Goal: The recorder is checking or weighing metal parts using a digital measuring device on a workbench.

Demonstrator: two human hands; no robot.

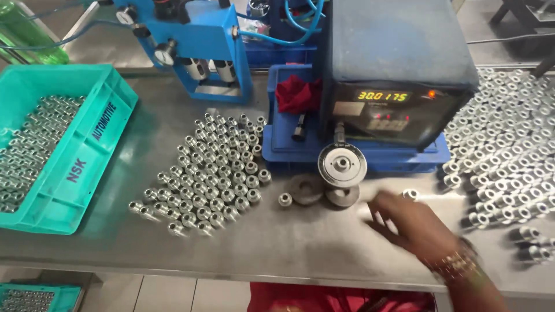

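Steel bench (300, 242), seen from above. At far left a teal crate (87, 150) sits on it, part filled with small silver metal sleeves (29, 144). Behind the crate, at the top left corner, stands a green bottle (29, 34).

Right of the crate, in the middle of the bench, a block of sleeves (211, 173) stands upright in tight slanting rows. One lone sleeve (285, 200) stands just to the right of that block. Behind the block is a blue fixture (196, 46) with round gauges and two short silver cylinders.

Centre right, a blue machine (399, 69) with a dark front panel and lit orange digits rests on a blue base. A red cloth (298, 95) lies on the base beside it. At the foot of the machine, a round silver disc (342, 164) sits above two dark flat rings (306, 189) that lie on the bench.

Right of the rings, the right hand (407, 219) reaches in from the lower right, a beaded bracelet (457, 264) at its wrist. The hand is blurred, fingers spread flat and loose just above the bench, gripping nothing that can be seen. A single sleeve (410, 194) lies just beyond the fingertips.

At far right, a large heap of sleeves (509, 144) covers the bench. The left hand is out of frame.
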